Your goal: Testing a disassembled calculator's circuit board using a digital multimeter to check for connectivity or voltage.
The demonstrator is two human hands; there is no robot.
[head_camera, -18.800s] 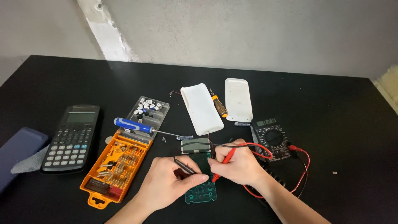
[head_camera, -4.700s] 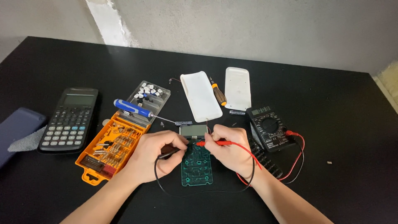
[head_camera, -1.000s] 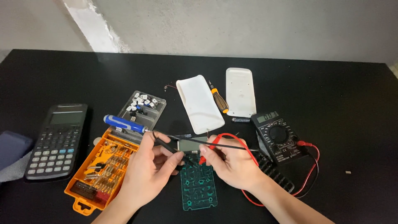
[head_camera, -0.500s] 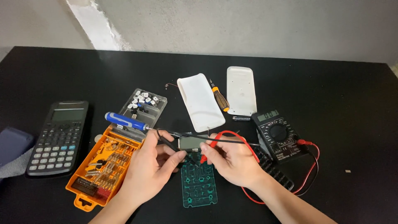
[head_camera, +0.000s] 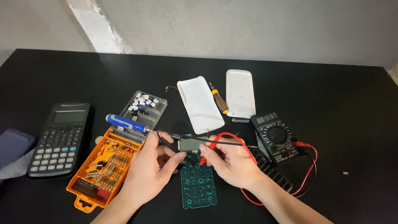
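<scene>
Matte black tabletop (head_camera: pixel 340 87), smooth, set against a rough grey wall. Near the front edge, a translucent green circuit board (head_camera: pixel 198 182), flat and rectangular, dotted with round contact pads, a small grey display (head_camera: pixel 189 144) at its far end. Left hand (head_camera: pixel 151 168) curled over the board's left side, fingers pinched narrow on a thin black probe (head_camera: pixel 166 141), tip at the display. Right hand (head_camera: pixel 232 161) likewise closed, thumb and forefinger gripping a red probe (head_camera: pixel 207 149) angled down onto the board's top edge. Red and black leads (head_camera: pixel 309 166) looping away to a black multimeter (head_camera: pixel 275 137) with a round dial, just right of the hands.

Left of the hands, an orange plastic bit case (head_camera: pixel 101 170), open, rows of small metal bits slotted inside. Its clear lid (head_camera: pixel 143 110) further back, holding a scatter of small white and dark keycaps. Blue-handled screwdriver (head_camera: pixel 126 123) lying across both. Toward the left edge, a dark scientific calculator (head_camera: pixel 60 139), glossy keys in a grid. Toward the back, two white plastic shells (head_camera: pixel 200 103), rounded rectangles, with a yellow-and-black screwdriver (head_camera: pixel 218 99) between them.
</scene>
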